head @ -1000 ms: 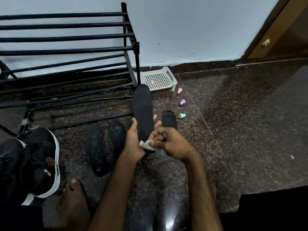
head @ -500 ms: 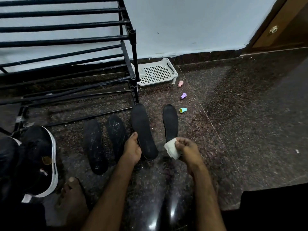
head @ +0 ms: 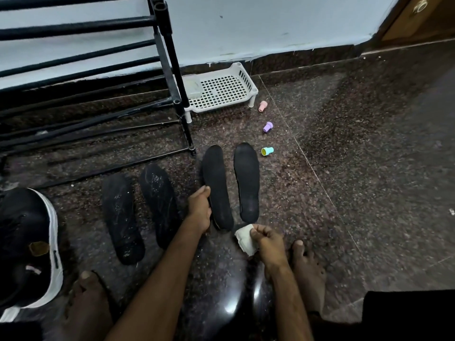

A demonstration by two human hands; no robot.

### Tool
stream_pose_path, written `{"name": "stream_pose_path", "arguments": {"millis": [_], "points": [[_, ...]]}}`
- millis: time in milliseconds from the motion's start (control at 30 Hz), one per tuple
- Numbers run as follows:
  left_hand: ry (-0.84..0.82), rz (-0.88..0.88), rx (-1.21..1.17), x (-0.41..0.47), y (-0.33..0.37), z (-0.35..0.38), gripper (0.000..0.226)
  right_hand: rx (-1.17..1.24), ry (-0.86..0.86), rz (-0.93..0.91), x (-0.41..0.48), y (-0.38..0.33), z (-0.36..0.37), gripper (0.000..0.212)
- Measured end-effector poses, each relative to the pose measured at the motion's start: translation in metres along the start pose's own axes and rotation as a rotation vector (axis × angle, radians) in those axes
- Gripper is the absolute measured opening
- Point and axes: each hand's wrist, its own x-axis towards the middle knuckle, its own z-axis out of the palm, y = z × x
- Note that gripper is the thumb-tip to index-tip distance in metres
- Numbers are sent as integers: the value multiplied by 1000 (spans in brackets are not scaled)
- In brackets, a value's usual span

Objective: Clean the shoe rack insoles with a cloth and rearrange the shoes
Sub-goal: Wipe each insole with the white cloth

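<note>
**Position and hold.** The gripped insole (head: 218, 183) lay flat on the floor (head: 357, 193), just in front of the corner post of the shoe rack (head: 172, 70), third in a row of four. The left hand (head: 200, 207) had its fingers curled round the insole's left edge, toward the heel. The right hand (head: 268, 242) pinched a folded white cloth (head: 243, 239) just beside the heel end, apart from the insole.

**Risks, as judged.** The insole looked thin and pliable. Lifted by one edge, it could fold or slip from the hand. The speckled floor could put grit back on a wiped face. The small cloth, once soiled, could smear rather than clean.

**Orientation.** The toe end pointed away from the person, toward the wall. The long axis ran near to far, leaning slightly left at the toe.

**Surroundings.** The outer insole (head: 247, 180) lay parallel on the right. A marked insole (head: 160, 205) and a second marked insole (head: 121, 217) lay to the left. A black shoe (head: 24, 230) sat beyond them
</note>
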Motion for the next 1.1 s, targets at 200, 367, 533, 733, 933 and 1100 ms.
{"name": "stream_pose_path", "arguments": {"millis": [200, 367, 533, 733, 933, 1100], "points": [[13, 5, 0, 17, -6, 15, 40, -17, 28, 65, 13, 16, -3, 15], [15, 120, 128, 18, -8, 27, 38, -6, 49, 87, 20, 21, -5, 14], [64, 296, 414, 22, -9, 28, 39, -11, 53, 94, 21, 18, -5, 17], [204, 423, 675, 18, -4, 7, 46, -14, 54, 86, 20, 13, 5, 13], [337, 526, 543, -2, 34, -55, 28, 2, -31, 27, 16, -2, 30, 17], [558, 495, 592, -11, 62, -113, 26, 19, -118, 17, 7, -9, 68, 11]]}}
